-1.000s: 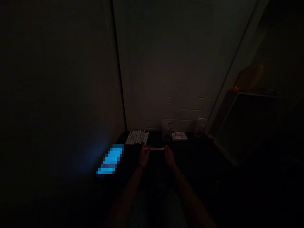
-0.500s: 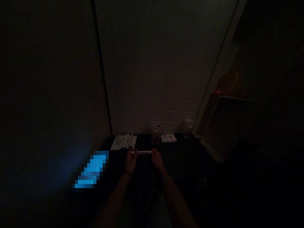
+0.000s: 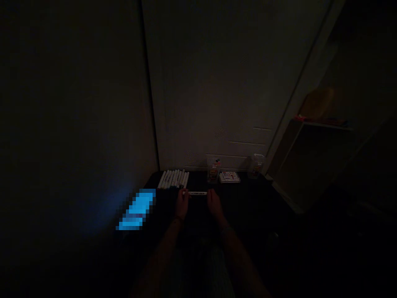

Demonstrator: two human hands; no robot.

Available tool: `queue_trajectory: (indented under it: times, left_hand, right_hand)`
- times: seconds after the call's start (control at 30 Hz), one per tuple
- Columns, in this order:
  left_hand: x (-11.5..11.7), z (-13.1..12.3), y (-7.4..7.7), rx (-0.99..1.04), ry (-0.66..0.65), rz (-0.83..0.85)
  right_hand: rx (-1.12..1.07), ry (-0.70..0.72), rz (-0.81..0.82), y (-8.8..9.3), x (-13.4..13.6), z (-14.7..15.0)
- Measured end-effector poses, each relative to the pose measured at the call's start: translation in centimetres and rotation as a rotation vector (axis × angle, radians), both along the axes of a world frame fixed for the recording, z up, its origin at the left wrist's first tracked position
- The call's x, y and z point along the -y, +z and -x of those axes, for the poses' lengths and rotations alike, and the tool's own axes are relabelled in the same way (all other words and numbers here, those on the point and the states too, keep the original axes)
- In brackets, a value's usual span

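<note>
A white marker (image 3: pixel 198 193) lies level between my two hands, held at both ends above the dark tabletop. My left hand (image 3: pixel 182 201) is closed on its left end. The right end sits in the fingers of my right hand (image 3: pixel 214 203), also closed. Dark print shows along the barrel. Just beyond my left hand, several white markers (image 3: pixel 173 179) lie side by side in a row. The room is very dim, so fine finger detail is hard to make out.
Against the wall stand a clear plastic container (image 3: pixel 213 169), a flat stack of white marker-like sticks (image 3: pixel 230 177) and another clear container (image 3: pixel 256 166). A glowing blue pixelated screen (image 3: pixel 138 210) is at the left. To the right is a shelf unit (image 3: pixel 322 155) with things on top.
The view has swung a little, so everything sits farther right and most things slightly higher in the picture. Both hands still hold the same marker between them.
</note>
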State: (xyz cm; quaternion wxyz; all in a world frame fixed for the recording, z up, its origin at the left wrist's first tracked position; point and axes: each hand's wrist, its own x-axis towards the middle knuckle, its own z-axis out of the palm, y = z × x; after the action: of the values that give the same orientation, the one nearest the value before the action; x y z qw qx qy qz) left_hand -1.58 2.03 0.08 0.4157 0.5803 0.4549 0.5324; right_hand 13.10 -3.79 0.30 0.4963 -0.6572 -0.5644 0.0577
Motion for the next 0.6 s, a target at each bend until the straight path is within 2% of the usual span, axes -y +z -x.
queue_trajectory:
  times: [0.6]
  left_hand:
    - [-0.02, 0.39, 0.26, -0.061, -0.01, -0.039]
  right_hand:
    - [-0.169, 0.048, 0.027, 0.12, 0.05, -0.08]
